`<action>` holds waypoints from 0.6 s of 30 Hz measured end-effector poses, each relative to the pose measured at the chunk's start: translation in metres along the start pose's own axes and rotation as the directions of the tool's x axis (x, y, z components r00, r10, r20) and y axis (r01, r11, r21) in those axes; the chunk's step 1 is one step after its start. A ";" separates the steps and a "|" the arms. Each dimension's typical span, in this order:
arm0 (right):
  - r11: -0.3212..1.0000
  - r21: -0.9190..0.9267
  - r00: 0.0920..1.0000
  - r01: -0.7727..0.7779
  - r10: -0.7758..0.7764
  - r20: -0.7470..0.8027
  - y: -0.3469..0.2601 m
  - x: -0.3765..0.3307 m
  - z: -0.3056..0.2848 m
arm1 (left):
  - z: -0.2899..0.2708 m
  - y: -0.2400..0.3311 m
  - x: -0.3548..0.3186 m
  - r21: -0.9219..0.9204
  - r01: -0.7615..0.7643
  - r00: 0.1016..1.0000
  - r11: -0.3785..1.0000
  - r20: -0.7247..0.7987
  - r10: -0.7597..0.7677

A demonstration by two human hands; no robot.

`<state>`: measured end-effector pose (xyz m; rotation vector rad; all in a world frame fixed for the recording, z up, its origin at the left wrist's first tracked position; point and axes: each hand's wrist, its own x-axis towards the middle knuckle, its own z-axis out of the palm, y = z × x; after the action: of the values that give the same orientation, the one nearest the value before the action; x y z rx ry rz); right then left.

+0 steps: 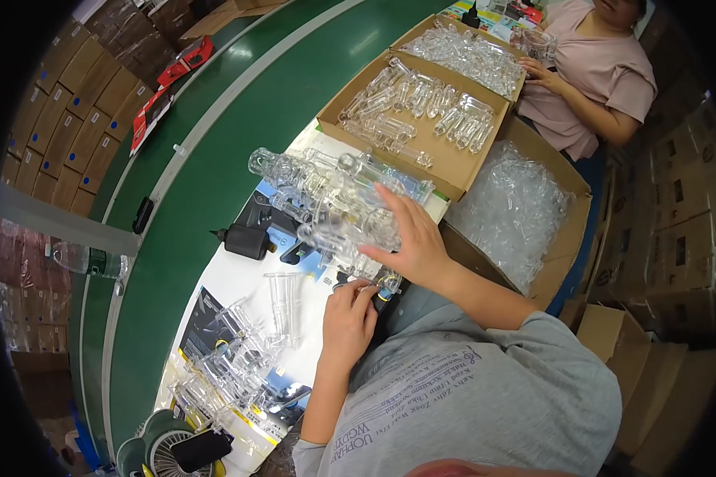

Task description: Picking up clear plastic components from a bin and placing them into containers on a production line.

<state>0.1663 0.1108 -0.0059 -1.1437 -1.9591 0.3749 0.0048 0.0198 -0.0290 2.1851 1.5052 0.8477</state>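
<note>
While the right hand lies spread, fingers loose, on a heap of clear plastic tubes, the left hand is clenched on a small clear piece just below. Those tubes look light, stiff and slippery, best pinched round the barrel. Both forearms reach forward over the worktop.

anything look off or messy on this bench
Nothing looks spilled or broken. The right hand rests on a loose heap of clear plastic tubes piled every which way, and one clear plastic tube stands upright alone on the white bench top near the left hand.
</note>
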 end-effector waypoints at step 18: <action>0.987 -0.112 0.937 -0.119 0.149 0.315 0.007 0.007 -0.016 | 0.001 0.001 0.001 0.012 -0.015 1.000 1.000 -0.010 0.015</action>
<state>0.1809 0.1183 0.0036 -1.3484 -2.2041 0.5810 0.0065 0.0207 -0.0289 2.2063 1.5041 0.8586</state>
